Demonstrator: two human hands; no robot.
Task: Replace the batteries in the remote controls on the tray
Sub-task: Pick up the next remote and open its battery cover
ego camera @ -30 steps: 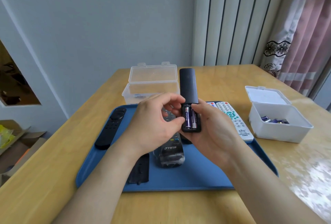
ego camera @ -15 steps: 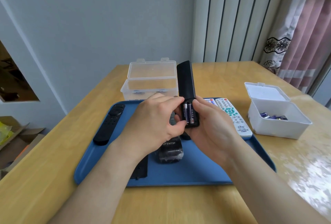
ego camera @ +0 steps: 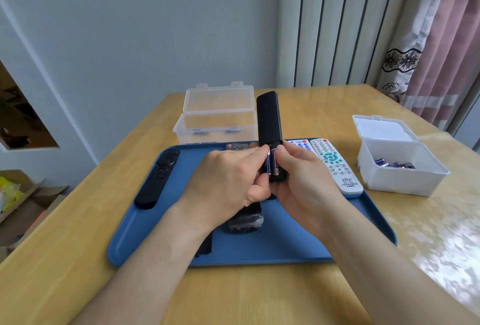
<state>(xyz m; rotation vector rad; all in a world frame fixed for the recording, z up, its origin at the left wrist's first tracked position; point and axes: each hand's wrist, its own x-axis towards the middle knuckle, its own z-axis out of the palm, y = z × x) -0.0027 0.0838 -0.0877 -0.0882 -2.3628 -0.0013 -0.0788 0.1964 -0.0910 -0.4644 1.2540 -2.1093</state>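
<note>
The right hand [ego camera: 306, 184] grips a black remote [ego camera: 268, 119], battery bay uncovered, with the blue tray [ego camera: 285, 246] beneath both hands. The left hand [ego camera: 228, 181], touching it, pinches a purple battery [ego camera: 269, 164] in that bay.

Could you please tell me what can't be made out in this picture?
All in the head view:
- Batteries in the black remote: polarity marks too small; fingertips of the left hand and right hand cover the ends.
- Wrapped remote on the tray: mostly hidden under the left hand.
- Dark flat piece: covered by the left forearm.
- Clear box: contents blurred through its wall.
</note>
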